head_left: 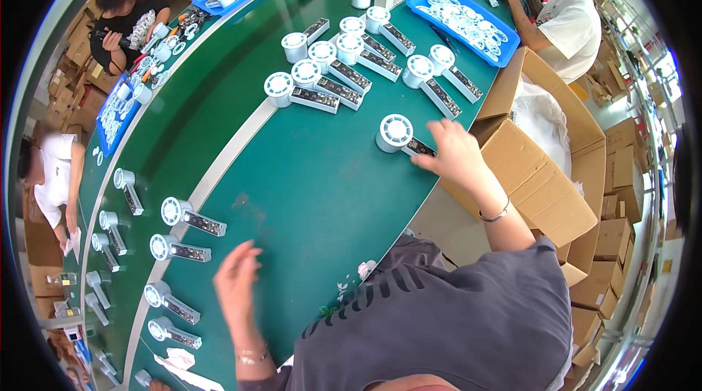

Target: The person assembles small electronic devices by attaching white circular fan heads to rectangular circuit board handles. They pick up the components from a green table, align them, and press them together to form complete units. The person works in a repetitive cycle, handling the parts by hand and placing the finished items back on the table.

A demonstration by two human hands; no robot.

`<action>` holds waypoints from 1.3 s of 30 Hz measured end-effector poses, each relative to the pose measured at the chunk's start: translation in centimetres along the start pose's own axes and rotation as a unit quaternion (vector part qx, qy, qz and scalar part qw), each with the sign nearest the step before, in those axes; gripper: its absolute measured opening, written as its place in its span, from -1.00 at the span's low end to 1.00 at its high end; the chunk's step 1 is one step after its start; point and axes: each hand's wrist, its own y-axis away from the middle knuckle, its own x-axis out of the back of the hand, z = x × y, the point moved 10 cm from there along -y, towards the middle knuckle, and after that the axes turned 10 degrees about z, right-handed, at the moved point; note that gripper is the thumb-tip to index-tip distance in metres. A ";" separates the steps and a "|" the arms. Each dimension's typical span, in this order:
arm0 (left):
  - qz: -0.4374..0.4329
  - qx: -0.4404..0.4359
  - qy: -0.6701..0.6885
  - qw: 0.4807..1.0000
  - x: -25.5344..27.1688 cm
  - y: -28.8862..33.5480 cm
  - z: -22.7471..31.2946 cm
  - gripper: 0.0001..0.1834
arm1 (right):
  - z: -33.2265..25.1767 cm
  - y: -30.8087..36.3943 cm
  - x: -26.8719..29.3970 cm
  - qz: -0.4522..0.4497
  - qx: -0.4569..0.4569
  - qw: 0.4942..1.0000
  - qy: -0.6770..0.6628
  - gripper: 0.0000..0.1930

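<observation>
My right hand (459,153) is closed around the handle of a light-blue handheld fan (395,131) near the table's right edge. The fan's round, slotted head points up and left. Dark electronics show in the uncovered part of its handle; my fingers hide the rest. Over the table's left part hovers my left hand (238,285), fingers loosely apart, holding nothing. To its left are similar fans, one of them (179,248) closest to it. Beyond my right hand, more fans lie in a loose group, including one (433,86) just ahead of that hand.
A blue tray (504,57) of white rings stands at the far right, beside an open cardboard box (537,172) with plastic lining. A green belt (168,128) with other fans runs past the table (314,186). Co-workers (574,29) sit along the line. White scraps (183,362) lie lower left.
</observation>
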 end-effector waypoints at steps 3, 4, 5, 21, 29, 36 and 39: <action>-0.203 0.064 0.079 0.974 -10.5 0.3 -0.9 -0.66 | 0.9 2.6 -5.2 -0.109 -0.033 0.993 -0.038 -0.67; -0.234 0.086 0.084 0.965 -13.1 0.7 -0.7 -0.61 | -0.2 2.6 -5.2 -0.131 -0.046 0.985 -0.102 -0.71; -0.264 0.109 0.091 0.954 -15.4 1.2 -0.6 -0.55 | -2.1 2.3 -4.8 -0.155 -0.056 0.973 -0.164 -0.74; 0.048 0.038 0.319 0.946 -6.0 -7.2 -0.4 -0.62 | -11.1 -29.2 -12.1 0.035 0.201 0.979 -0.026 -0.74; 0.058 0.021 0.360 0.931 -6.0 -8.4 -3.2 -0.61 | -13.1 -32.4 -22.2 -0.068 0.302 0.941 0.139 -0.76; 0.077 0.020 0.310 0.947 -5.7 -7.4 -2.2 -0.51 | -19.4 -28.4 -8.8 -0.017 0.252 0.951 -0.181 -0.63; 0.111 0.033 0.320 0.940 -5.0 -6.6 -2.6 -0.50 | -21.4 -21.2 -7.6 -0.136 0.144 0.886 -0.420 -0.56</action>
